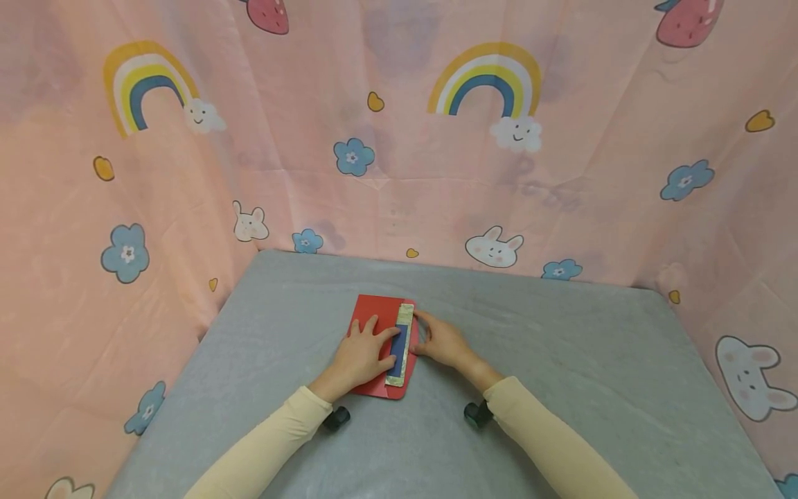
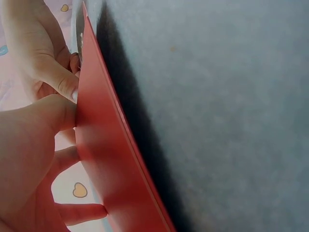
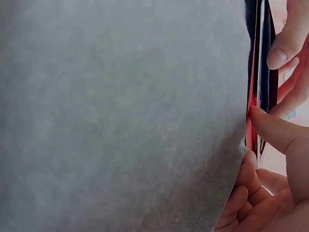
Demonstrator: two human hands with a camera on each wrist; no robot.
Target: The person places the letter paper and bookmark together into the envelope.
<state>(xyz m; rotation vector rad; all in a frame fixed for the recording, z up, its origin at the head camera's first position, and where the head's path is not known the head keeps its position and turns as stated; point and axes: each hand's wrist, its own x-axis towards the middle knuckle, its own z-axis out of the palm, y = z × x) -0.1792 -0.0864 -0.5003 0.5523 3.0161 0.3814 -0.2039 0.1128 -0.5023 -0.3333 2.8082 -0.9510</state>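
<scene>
On the grey table a red paper envelope [image 1: 377, 308] lies with its flap [image 1: 409, 374] folded out to the right. A blue strip with a pale patterned border [image 1: 406, 315] lies along the opening, part of it under my left fingers. My left hand [image 1: 364, 357] rests on the envelope with its fingers spread, thumb and forefinger over the blue strip. At the flap's right edge my right hand [image 1: 444, 342] pinches the rim. The right wrist view shows its thumb [image 3: 275, 128] on the red edge [image 3: 250, 126] and its other fingers curled below.
Grey cloth covers the table [image 1: 561, 388]. A pink curtain [image 1: 411, 201] with rainbows, flowers and rabbits stands behind and at both sides. A dark wrist camera [image 1: 337, 418] shows under the left sleeve [image 1: 268, 443], another [image 1: 476, 414] by the right sleeve.
</scene>
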